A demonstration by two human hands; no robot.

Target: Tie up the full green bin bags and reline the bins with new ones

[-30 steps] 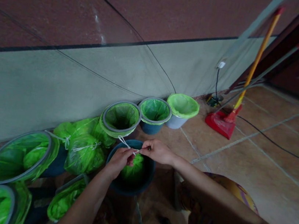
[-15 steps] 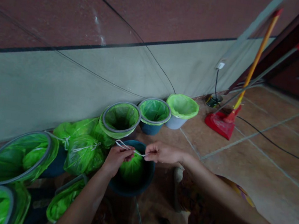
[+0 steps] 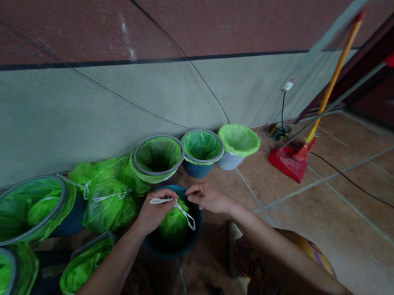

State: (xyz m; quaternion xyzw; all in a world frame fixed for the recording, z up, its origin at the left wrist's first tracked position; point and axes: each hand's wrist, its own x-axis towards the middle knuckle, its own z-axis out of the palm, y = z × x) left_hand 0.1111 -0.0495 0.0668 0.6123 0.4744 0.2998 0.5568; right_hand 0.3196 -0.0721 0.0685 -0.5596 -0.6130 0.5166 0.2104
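Observation:
A green garbage bag (image 3: 173,227), gathered at its top, sits inside a dark teal trash can (image 3: 170,253) in front of me. My left hand (image 3: 156,212) pinches the white drawstring (image 3: 160,201) beside the bag's neck. On the other side, a loop of the drawstring hangs loose over the bag. My right hand (image 3: 211,198) hovers above the can's right rim, its fingers apart and bent, clear of the loop.
Several lined trash cans stand along the wall, among them a teal one (image 3: 197,168) and a pale one (image 3: 230,161). Tied green bags (image 3: 112,204) lie to the left. A red dustpan (image 3: 287,163) and a yellow-handled broom (image 3: 332,83) stand at the right, near a black cable (image 3: 366,192).
My right hand has let go of the drawstring and moved slightly up and left. The freed loop now droops over the bag. My left hand still grips its side.

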